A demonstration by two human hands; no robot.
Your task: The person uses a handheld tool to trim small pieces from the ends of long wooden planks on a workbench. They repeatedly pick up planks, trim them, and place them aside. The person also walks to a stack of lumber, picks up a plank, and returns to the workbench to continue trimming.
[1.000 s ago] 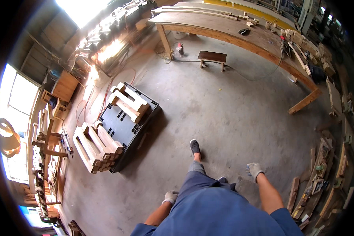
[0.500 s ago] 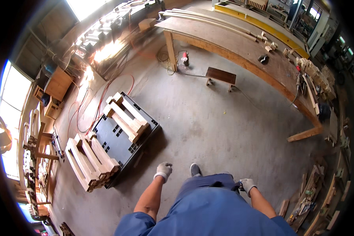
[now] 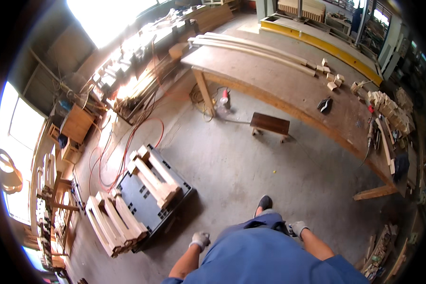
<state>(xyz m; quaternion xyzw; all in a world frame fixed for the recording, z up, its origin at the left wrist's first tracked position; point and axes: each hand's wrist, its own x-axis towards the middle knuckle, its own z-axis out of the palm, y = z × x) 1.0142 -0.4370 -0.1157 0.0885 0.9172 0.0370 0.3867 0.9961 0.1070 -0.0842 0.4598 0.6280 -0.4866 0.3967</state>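
The black pallet [image 3: 149, 208] lies flat on the concrete floor [image 3: 251, 170], ahead and to the left of the left grip [image 3: 200, 239], near it but not touching. On the pallet's far half rests a frame of pale timber blocks [image 3: 154, 176], laid across its top. A second stack of pale timber frames [image 3: 112, 223] sits just off the pallet's left edge, touching it, farther left from the left grip. Red cable [image 3: 128, 151] loops over the floor beyond the pallet.

The left grip wears a light work glove and hangs at the person's side with the fingers curled in loosely; it holds nothing. The right grip [image 3: 298, 228], gloved alike, hangs on the other side of the blue-clad body, also with nothing in it; whether its fingers are curled or spread I cannot tell. A dark shoe [image 3: 264, 203] is planted on the floor between the two grips and slightly ahead of them.

Well ahead of the right grip stands a small dark wooden stool [image 3: 270, 125]. Beyond it runs a long tabletop [image 3: 279, 90] carrying long pale boards [image 3: 255, 49], small wood offcuts [image 3: 331, 80] and hand tools. A red power tool [image 3: 224, 98] lies on the floor by the table leg.
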